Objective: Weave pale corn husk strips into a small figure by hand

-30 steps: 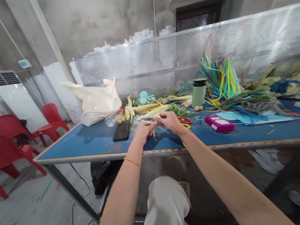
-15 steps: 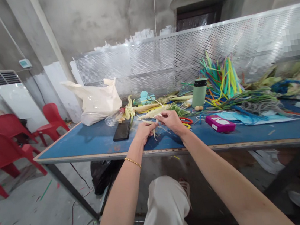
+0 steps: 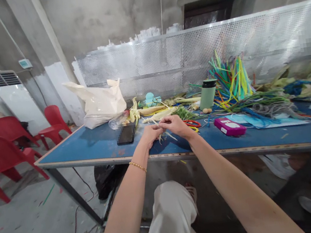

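Observation:
My left hand and my right hand meet above the front of the blue table. Both are closed in a pinch on thin pale corn husk strips, whose ends stick out below and between my fingers. The fingertips partly hide the strips where they cross. Just beyond my hands lies a pale corn husk, with green shredded leaves to its right. Scissors with red and yellow handles rest right beside my right hand. A dark phone lies left of my left hand.
A white bag stands at the back left. To the right are a green bottle, a purple box, a bundle of coloured strips and light blue masks. Red chairs stand left of the table.
My fingers have drawn closer together, the right hand shifting slightly left. The husk ends below them have changed position. The camera view has tilted a little.

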Tool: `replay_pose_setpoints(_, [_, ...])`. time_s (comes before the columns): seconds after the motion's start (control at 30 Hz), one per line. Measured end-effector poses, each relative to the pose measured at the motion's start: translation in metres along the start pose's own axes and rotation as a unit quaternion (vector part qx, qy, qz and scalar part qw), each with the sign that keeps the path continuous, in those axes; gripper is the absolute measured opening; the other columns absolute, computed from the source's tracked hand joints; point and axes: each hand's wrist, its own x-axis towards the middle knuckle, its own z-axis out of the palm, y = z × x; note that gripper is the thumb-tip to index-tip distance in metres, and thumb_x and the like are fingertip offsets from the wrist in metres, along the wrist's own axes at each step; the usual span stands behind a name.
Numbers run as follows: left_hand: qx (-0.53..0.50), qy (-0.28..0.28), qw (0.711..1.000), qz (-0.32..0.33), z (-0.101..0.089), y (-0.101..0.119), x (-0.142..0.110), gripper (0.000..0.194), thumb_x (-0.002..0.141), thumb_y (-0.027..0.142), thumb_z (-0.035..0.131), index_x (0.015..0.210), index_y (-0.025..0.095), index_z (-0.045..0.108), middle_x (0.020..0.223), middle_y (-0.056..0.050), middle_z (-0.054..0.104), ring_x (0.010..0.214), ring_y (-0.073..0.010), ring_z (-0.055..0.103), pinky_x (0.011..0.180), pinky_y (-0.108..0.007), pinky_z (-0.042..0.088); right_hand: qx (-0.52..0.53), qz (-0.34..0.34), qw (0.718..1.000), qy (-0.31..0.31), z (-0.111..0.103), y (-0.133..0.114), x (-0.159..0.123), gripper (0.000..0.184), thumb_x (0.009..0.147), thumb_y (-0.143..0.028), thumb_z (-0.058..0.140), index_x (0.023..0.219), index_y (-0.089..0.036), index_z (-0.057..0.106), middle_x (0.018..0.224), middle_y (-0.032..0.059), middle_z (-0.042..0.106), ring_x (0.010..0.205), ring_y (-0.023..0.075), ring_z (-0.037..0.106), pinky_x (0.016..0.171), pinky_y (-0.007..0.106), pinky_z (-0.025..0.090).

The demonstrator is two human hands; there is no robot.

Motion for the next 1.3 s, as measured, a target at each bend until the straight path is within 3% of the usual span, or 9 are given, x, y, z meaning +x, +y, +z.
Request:
replay_pose_setpoints(0.3, [-0.083, -0.012, 0.996, 0.006, -0.003, -0.001, 0.0, 0.031, 0.063, 0.034, 0.086, 0.067, 0.012, 0.064, 0.051, 0.002, 0.051, 0.042, -0.0067, 0.041, 0.045, -0.024, 0.027, 0.03, 0.04, 0.998, 0.045, 0.0, 0.002, 0.003, 0.029, 0.066, -0.044, 0.073, 0.068, -0.015, 0.074, 0.065, 0.0029, 0.067, 0.063, 0.0158, 0.055, 0.064, 0.029, 0.043])
replay_pose_setpoints(0.53, [-0.039, -0.024, 0.998, 0.036, -0.004, -0.006, 0.0, 0.038, 0.06, 0.044, 0.085, 0.061, 0.014, 0.062, 0.049, 0.002, 0.05, 0.043, -0.0065, 0.04, 0.046, -0.024, 0.024, 0.093, 0.08, 0.992, 0.042, 0.001, -0.004, 0.002, 0.03, 0.06, -0.045, 0.078, 0.066, -0.015, 0.073, 0.064, 0.0014, 0.065, 0.062, 0.0142, 0.052, 0.063, 0.029, 0.041])
replay_pose_setpoints(0.87, [-0.022, -0.033, 0.998, 0.042, -0.002, -0.003, -0.002, 0.038, 0.059, 0.04, 0.084, 0.055, 0.016, 0.056, 0.046, 0.003, 0.047, 0.041, -0.0061, 0.038, 0.045, -0.024, 0.025, 0.092, 0.087, 0.992, 0.022, 0.002, -0.007, 0.001, 0.031, 0.061, -0.045, 0.079, 0.066, -0.016, 0.072, 0.061, 0.0005, 0.062, 0.061, 0.0145, 0.052, 0.061, 0.028, 0.042])
replay_pose_setpoints(1.03, [-0.055, 0.036, 0.998, 0.019, -0.001, -0.003, 0.001, 0.019, 0.06, 0.026, 0.079, 0.064, 0.014, 0.065, 0.046, 0.004, 0.05, 0.04, -0.0068, 0.039, 0.043, -0.024, 0.026, 0.045, 0.063, 0.996, 0.048, -0.001, -0.009, 0.0, 0.037, 0.071, -0.052, 0.073, 0.076, -0.015, 0.077, 0.07, 0.0037, 0.069, 0.068, 0.0181, 0.059, 0.065, 0.03, 0.047])
replay_pose_setpoints(1.17, [-0.092, 0.107, 0.99, -0.006, 0.0, 0.001, 0.002, 0.014, 0.062, 0.021, 0.075, 0.063, 0.014, 0.063, 0.045, 0.004, 0.049, 0.038, -0.0068, 0.039, 0.042, -0.023, 0.027, 0.017, 0.064, 0.998, 0.001, -0.005, -0.005, -0.001, 0.034, 0.072, -0.048, 0.071, 0.073, -0.014, 0.077, 0.066, 0.0037, 0.068, 0.065, 0.018, 0.059, 0.065, 0.03, 0.046])
replay_pose_setpoints(1.3, [-0.097, 0.11, 0.989, -0.01, 0.0, 0.004, 0.001, 0.017, 0.062, 0.021, 0.077, 0.061, 0.014, 0.062, 0.046, 0.004, 0.05, 0.038, -0.0063, 0.039, 0.041, -0.023, 0.026, -0.005, 0.055, 0.998, -0.001, -0.006, 0.001, -0.001, 0.027, 0.07, -0.039, 0.069, 0.074, -0.014, 0.076, 0.064, 0.0025, 0.068, 0.062, 0.0159, 0.057, 0.063, 0.028, 0.044])
